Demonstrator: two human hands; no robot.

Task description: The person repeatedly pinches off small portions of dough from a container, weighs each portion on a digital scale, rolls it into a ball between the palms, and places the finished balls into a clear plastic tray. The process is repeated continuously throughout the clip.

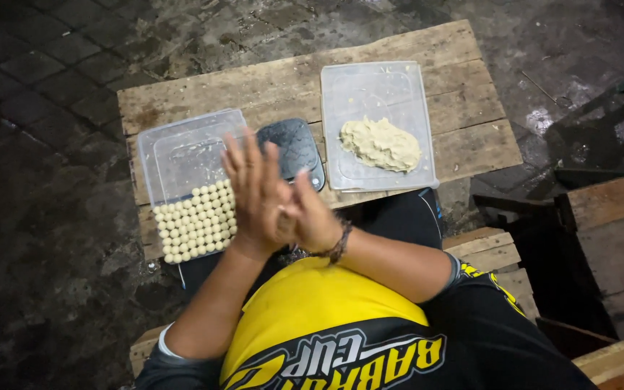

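At the centre of the frame the left hand [253, 191] and the right hand [310, 220] are pressed palm to palm, fingers stretched out flat rather than clenched — whatever lies between the palms is hidden, so I cannot tell if they hold anything. A dark beaded bracelet [339, 244] sits on the right wrist. The hands hover over the near edge of a rough wooden tabletop [283, 83]. Just left of them, touching the left hand's outline in the picture, is a clear plastic tray [182, 148] whose lower part is packed with neat rows of small pale dough balls [196, 220]. Behind the hands lies a small dark scale [294, 148]. To the upper right a second clear tray [377, 90] holds a lump of pale dough [380, 143] — well apart from both hands.
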